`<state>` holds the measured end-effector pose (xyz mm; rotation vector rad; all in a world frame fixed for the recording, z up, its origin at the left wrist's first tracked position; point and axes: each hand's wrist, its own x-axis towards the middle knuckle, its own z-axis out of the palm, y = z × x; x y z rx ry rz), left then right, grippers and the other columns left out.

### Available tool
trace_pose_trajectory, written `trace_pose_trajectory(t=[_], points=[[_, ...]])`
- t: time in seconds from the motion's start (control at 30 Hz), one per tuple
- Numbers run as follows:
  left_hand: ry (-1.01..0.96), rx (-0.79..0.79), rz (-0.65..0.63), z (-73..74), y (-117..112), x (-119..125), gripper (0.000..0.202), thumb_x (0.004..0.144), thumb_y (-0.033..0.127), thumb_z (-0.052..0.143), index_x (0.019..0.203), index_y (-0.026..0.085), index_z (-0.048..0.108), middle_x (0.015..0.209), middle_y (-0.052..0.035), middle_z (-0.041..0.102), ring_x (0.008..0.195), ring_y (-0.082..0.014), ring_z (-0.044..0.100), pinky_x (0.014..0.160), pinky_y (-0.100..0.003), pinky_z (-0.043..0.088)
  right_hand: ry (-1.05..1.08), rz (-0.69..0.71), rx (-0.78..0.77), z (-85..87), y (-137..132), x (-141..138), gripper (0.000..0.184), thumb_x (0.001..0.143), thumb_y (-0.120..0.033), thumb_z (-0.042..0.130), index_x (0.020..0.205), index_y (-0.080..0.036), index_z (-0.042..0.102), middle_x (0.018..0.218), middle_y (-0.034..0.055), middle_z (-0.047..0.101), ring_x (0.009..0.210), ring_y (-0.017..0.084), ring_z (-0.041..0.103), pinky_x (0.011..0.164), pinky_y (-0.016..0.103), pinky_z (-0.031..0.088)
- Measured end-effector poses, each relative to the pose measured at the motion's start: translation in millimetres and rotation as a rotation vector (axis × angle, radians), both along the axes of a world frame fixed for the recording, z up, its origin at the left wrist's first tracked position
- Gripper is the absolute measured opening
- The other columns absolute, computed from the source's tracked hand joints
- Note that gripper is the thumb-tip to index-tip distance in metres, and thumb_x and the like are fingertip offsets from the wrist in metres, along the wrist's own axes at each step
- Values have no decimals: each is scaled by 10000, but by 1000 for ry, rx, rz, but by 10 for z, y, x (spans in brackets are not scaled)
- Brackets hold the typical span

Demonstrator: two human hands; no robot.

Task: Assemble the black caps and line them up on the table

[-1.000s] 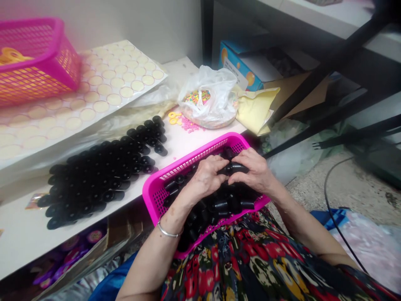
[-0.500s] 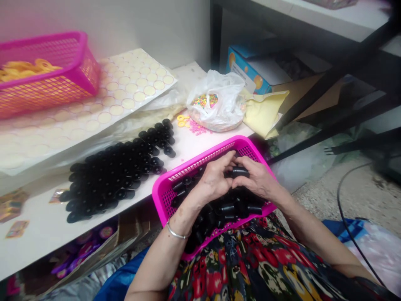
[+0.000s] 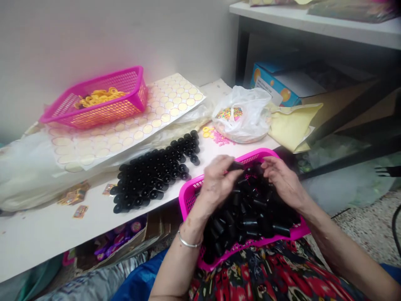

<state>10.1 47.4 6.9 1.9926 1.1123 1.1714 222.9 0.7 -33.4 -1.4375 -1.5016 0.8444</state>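
A pink basket [image 3: 187, 193] full of loose black plastic cylinders [image 3: 250, 222] rests on my lap against the table. My left hand [image 3: 216, 179] is closed over the basket, with one dark cylinder [image 3: 236, 166] between thumb and fingers. On the other side, my right hand [image 3: 283, 182] hovers over the basket's right part, slightly blurred, its fingers loosely curled and apart with nothing visible in them. On the table to the left, many similar black cylinders [image 3: 153, 169] stand upright in a packed block of rows, open ends up.
Behind the block lie a sheet of round stickers [image 3: 173, 104] and a pink basket [image 3: 142, 94] of yellow rings. A white plastic bag [image 3: 250, 121] of coloured beads sits near a yellow packet [image 3: 290, 125]. A table leg and shelf [image 3: 313, 25] stand at right.
My hands were together around a black cylinder; now they are apart, the cylinder in my left hand and the right hand moved away. The camera view has turned left.
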Motion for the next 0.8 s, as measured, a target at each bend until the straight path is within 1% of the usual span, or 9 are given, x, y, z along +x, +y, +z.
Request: trace_pose_trajectory(t=[0.03, 0.1, 0.17, 0.23, 0.3, 0.4, 0.6, 0.73, 0.8], points=[[34, 27, 106, 27, 78, -126, 205, 747, 245, 687, 942, 182, 692, 919, -54, 663, 849, -179, 608, 772, -291, 492, -59, -65, 20, 7, 12, 45, 472, 853, -587, 465, 1119, -204, 537, 958, 62, 573, 741, 166, 559, 677, 304, 483], [185, 28, 316, 58, 244, -392, 235, 722, 207, 676, 956, 196, 695, 977, -53, 666, 879, -193, 604, 792, -312, 486, -175, -139, 63, 5, 15, 123, 295, 856, -472, 535, 971, -205, 586, 906, 40, 562, 713, 152, 542, 653, 286, 464], [410, -11, 494, 62, 396, -629, 298, 681, 210, 683, 979, 204, 702, 941, -55, 682, 914, -231, 588, 809, -343, 473, -242, -140, 97, -19, -5, 171, 201, 841, -398, 579, 909, -209, 593, 878, 25, 541, 705, 146, 529, 620, 270, 447], [593, -91, 578, 43, 509, -799, 351, 659, 225, 677, 1009, 211, 704, 904, -60, 689, 921, -255, 585, 789, -347, 467, -261, -111, 99, -55, -32, 184, 160, 833, -355, 594, 903, -211, 590, 865, 22, 530, 714, 148, 527, 602, 266, 440], [715, -164, 605, 9, 582, -896, 370, 662, 246, 650, 1027, 220, 703, 876, -66, 687, 891, -258, 596, 741, -333, 462, -267, -73, 84, -87, -49, 169, 146, 833, -334, 598, 907, -209, 587, 865, 27, 535, 733, 156, 532, 618, 275, 449], [802, -204, 610, -57, 649, -959, 342, 675, 269, 604, 996, 223, 713, 840, -73, 685, 832, -246, 609, 686, -310, 442, -272, -37, 72, -99, -40, 129, 150, 835, -318, 600, 927, -201, 582, 898, 44, 568, 787, 174, 553, 683, 302, 468], [751, -199, 554, -186, 769, -1040, 252, 668, 291, 589, 855, 178, 715, 788, -57, 700, 761, -206, 616, 686, -290, 423, -258, 22, 100, -47, 10, 53, 137, 847, -299, 594, 931, -193, 577, 909, 56, 585, 797, 179, 564, 698, 316, 467], [748, -198, 531, -230, 810, -1062, 277, 679, 321, 590, 870, 171, 723, 850, -67, 716, 797, -210, 625, 739, -297, 433, -237, 70, 110, 16, 36, -63, 116, 855, -257, 586, 948, -189, 571, 931, 65, 577, 842, 187, 562, 724, 321, 463], [772, -196, 498, -233, 809, -1058, 293, 679, 303, 583, 898, 172, 728, 904, -82, 719, 840, -224, 630, 759, -305, 439, -242, 101, 139, 67, 72, -150, 94, 855, -231, 584, 932, -181, 568, 925, 70, 576, 856, 192, 554, 746, 328, 457]])
